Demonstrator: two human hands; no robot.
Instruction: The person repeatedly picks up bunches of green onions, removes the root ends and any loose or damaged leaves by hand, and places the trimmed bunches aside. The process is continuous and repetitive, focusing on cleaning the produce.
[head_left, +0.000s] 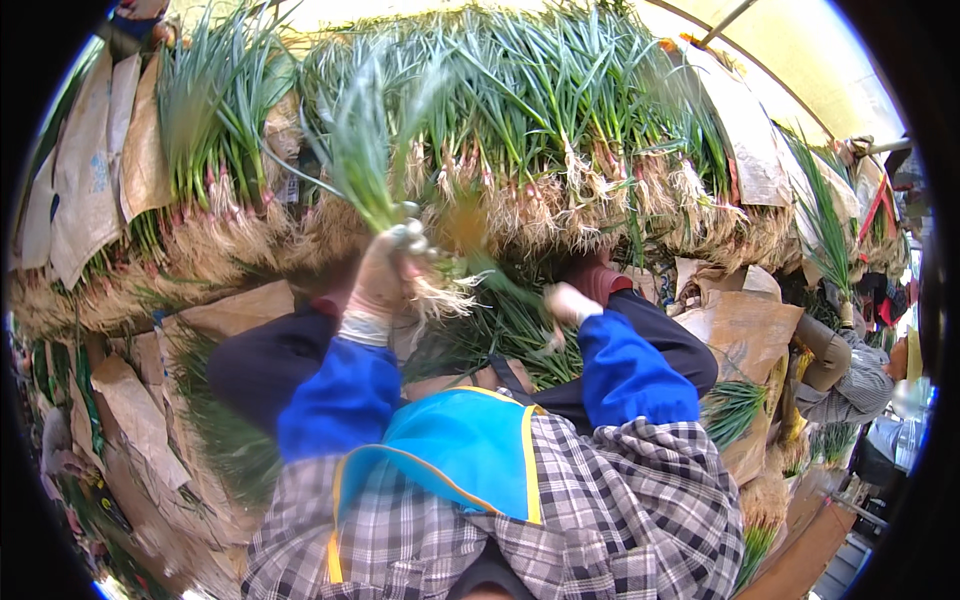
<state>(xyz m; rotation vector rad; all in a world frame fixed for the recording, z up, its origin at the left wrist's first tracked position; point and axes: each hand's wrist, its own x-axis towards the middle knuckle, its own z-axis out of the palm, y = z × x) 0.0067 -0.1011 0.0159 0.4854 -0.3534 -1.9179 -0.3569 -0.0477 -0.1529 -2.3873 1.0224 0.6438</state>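
Observation:
My left hand (379, 274), blurred by motion, is shut around a bunch of green onions (364, 169). Their leaves point up and away, and pale roots hang out beside the fingers. Light coverings show on some of its fingertips. To the right, my right hand (571, 301) is curled and also blurred; a green onion stalk (510, 281) runs into its fingers, with a pale root end just below. Loose green leaves (517, 341) lie in a heap between my bent legs, under both hands.
A long row of green onions (517, 97), roots toward me, stands across the front. Sacking (86, 165) covers part of it at left. More sacking (739, 330) and a green onion bundle (735, 409) lie at right. Another person (847, 375) sits farther right.

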